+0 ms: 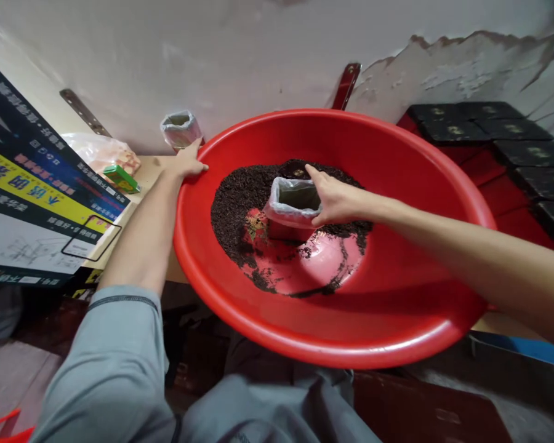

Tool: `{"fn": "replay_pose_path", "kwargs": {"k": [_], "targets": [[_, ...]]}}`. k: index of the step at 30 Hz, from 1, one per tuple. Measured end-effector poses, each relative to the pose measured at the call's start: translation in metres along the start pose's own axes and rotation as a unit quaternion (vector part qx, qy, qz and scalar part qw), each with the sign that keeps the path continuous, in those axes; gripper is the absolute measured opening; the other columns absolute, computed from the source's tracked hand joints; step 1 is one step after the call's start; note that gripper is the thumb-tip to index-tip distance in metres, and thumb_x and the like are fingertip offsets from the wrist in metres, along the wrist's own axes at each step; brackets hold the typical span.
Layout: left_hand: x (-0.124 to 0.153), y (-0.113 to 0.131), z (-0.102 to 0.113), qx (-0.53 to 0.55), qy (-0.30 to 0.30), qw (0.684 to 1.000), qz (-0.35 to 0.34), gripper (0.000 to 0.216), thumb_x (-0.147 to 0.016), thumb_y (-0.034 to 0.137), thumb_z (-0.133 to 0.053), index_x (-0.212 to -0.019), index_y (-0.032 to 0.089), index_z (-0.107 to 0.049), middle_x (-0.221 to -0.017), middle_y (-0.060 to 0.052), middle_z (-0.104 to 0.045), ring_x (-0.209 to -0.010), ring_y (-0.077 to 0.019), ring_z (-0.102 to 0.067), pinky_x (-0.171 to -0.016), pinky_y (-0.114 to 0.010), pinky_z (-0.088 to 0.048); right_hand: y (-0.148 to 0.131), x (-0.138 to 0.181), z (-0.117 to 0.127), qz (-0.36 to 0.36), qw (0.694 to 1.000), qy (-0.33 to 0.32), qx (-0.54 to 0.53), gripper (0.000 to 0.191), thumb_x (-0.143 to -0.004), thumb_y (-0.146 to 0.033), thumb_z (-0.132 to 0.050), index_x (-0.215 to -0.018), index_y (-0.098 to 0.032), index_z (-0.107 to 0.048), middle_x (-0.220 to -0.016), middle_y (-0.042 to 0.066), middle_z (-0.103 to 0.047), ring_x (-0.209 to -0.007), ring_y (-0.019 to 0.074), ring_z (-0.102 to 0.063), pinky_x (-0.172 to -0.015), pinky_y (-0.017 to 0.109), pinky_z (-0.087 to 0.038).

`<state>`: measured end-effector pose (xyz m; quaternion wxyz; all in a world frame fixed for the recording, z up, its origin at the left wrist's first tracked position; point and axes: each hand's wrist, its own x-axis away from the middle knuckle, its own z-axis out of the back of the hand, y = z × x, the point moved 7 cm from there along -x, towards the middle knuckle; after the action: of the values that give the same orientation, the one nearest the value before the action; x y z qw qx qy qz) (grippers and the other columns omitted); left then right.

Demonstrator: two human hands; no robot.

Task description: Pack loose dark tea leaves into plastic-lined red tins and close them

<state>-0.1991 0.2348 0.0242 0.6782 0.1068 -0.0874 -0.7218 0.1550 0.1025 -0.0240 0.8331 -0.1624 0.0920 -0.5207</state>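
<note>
Head view. Red basin (425, 335), dark loose material (235, 197) heaped across the far and left parts of its floor. Lined container (289, 218), mouth up, stands inside near mid-floor, clear plastic folded over its rim. Right hand (335, 195) at its right side, thumb and forefinger spread along the liner edge; container lies immediately left of the palm. Firmness of grip: cannot tell. Left hand (188, 161) over the basin's left rim, thumb inward; finger closure partly hidden, cannot tell. Second lined container (182, 130) just beyond that hand, on the tabletop (153, 175), outside the basin.
</note>
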Motion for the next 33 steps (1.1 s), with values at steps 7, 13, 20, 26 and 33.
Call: {"fn": "replay_pose_path", "kwargs": {"k": [7,13,20,26,33], "targets": [[0.005,0.013,-0.009,0.020,0.041,0.995,0.085,0.085,-0.078,0.023,-0.081,-0.158,0.026,-0.051,-0.155,-0.014,-0.060,-0.144,-0.0440,-0.053,-0.123,-0.061,-0.039,-0.069,0.033,0.027,0.091,0.995,0.045,0.009,0.130,-0.086,-0.062,-0.072,-0.171,-0.003,0.007,-0.179,0.024,0.005,-0.167,0.0405,0.004,-0.133,0.060,-0.016],[0.016,0.017,-0.007,0.042,0.056,0.995,0.075,0.081,-0.076,0.036,-0.083,-0.152,0.027,-0.057,-0.151,-0.011,-0.062,-0.144,-0.0444,-0.051,-0.123,-0.062,-0.037,-0.160,0.061,-0.088,0.186,0.975,-0.026,-0.121,0.109,-0.100,-0.053,-0.058,-0.172,-0.016,0.015,-0.181,0.016,0.002,-0.168,0.0263,-0.003,-0.135,0.049,-0.023],[0.015,0.016,-0.008,0.037,0.045,0.996,0.065,0.095,-0.073,0.053,-0.081,-0.158,0.022,-0.050,-0.150,-0.010,-0.066,-0.146,-0.0394,-0.050,-0.123,-0.058,-0.036,-0.130,-0.022,-0.203,-0.046,0.990,-0.029,-0.130,0.107,-0.102,-0.059,-0.054,-0.171,-0.001,0.003,-0.176,0.027,0.015,-0.166,0.0334,0.014,-0.135,0.057,-0.010],[0.012,0.011,-0.013,0.010,0.027,0.996,0.084,0.111,-0.070,0.076,-0.070,-0.159,0.016,-0.042,-0.144,-0.004,-0.071,-0.152,-0.0259,-0.045,-0.123,-0.042,-0.032,-0.165,-0.068,-0.215,-0.008,0.993,0.034,-0.116,0.096,-0.103,-0.058,-0.052,-0.171,-0.002,-0.014,-0.178,0.026,0.010,-0.167,0.0385,0.008,-0.134,0.058,-0.010],[0.011,0.013,-0.014,0.022,0.029,0.995,0.092,0.107,-0.070,0.082,-0.064,-0.154,0.019,-0.049,-0.135,-0.004,-0.076,-0.159,-0.0287,-0.036,-0.125,-0.046,-0.029,-0.165,-0.106,-0.211,-0.089,0.972,0.137,-0.170,0.076,-0.109,-0.047,-0.042,-0.171,-0.009,-0.019,-0.180,0.022,-0.001,-0.168,0.0314,-0.006,-0.133,0.053,-0.018]]}}
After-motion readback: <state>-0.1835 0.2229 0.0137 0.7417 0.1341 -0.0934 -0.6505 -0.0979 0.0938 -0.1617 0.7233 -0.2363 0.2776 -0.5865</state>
